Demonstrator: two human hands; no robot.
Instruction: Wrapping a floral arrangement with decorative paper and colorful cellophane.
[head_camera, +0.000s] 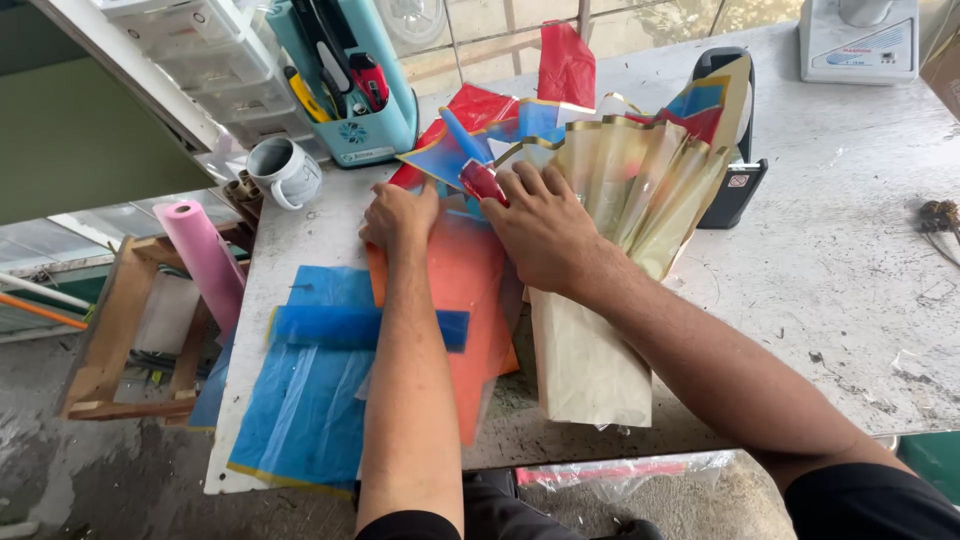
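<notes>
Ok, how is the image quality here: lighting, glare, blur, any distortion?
Head view: soft, even daylight with only faint shadows under the left hand and right hand; mild sheen on the gold wrapping sheets; both hands and the orange sheet are sharp; the table edges bow slightly from the wide lens.

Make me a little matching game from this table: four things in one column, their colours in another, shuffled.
Things:
1. mug
2. paper roll left of the table
3. tool holder
4. sheet under the left hand

Colours:
A. orange
B. pink
C. white
D. light blue

Pairs: 1-C, 2-B, 3-D, 4-A
</notes>
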